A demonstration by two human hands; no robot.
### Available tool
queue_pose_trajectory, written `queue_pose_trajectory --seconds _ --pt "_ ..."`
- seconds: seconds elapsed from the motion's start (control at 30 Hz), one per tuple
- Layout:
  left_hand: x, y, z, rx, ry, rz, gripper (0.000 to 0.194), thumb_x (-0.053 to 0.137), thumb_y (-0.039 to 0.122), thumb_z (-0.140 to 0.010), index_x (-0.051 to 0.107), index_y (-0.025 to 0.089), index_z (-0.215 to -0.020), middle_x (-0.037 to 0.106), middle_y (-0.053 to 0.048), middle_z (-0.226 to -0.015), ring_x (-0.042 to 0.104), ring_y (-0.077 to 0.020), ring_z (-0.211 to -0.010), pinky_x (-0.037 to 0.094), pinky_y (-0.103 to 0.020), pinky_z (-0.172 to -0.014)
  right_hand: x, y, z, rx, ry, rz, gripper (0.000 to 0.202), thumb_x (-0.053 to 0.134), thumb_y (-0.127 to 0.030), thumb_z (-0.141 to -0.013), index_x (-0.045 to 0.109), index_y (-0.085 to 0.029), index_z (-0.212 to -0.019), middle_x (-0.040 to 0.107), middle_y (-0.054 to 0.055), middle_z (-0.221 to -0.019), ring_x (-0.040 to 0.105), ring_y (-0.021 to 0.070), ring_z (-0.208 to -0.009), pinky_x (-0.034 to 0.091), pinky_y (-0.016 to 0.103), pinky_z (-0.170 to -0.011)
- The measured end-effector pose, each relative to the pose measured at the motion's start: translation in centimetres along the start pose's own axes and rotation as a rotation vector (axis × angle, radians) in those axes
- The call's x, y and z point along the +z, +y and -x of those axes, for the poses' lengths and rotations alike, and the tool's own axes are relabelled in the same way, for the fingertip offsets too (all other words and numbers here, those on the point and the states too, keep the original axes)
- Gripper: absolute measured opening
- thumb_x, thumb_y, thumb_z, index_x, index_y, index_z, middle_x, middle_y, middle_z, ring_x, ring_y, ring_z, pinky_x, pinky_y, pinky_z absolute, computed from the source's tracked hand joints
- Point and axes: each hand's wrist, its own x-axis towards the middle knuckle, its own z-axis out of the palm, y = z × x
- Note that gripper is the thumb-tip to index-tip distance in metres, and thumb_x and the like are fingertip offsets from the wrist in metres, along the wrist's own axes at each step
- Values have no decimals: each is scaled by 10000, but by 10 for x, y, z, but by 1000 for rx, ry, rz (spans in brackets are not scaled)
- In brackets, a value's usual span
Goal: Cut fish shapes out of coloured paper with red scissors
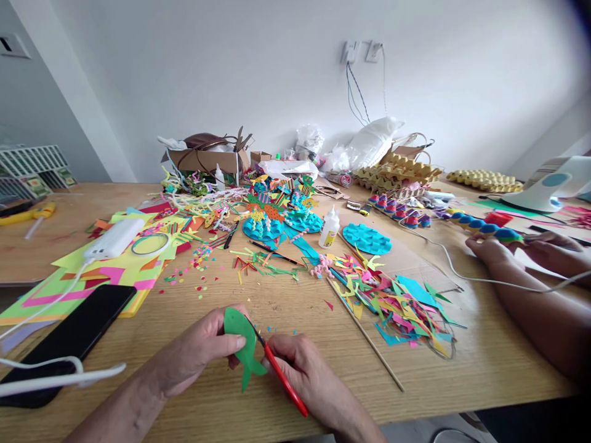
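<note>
We hold a green paper fish in our left hand, fingers curled and pinched on its upper edge, just above the near edge of the wooden table. Our right hand is closed around the red handles of the scissors, whose blades meet the paper at the fish's right side. The outline looks mostly cut to us: body and a forked tail below are already free of any surrounding sheet, so we judge that only trimming along the edge by the blades is left. Farther back, finished work suggests where such pieces go: 3 teal discs and a cluster of coloured paper fish and plants standing on them. A heap of paper scraps lies to the right, a glue bottle stands near the discs, and a black phone lies at the left. At the far right another person's hands hold a blue and yellow beaded piece.
</note>
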Motion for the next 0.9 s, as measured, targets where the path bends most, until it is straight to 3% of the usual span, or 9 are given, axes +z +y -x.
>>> queue_pose_trajectory --seconds 0.9 --pt "-8 -1 2 -34 -35 -4 98 584 244 -715 528 178 -670 450 40 -643 409 -117 -604 373 -223 -550 0 -1 -2 58 -69 -44 297 448 -303 -865 379 -176 -606 336 -64 -556 314 70 -520 234 181 -469"
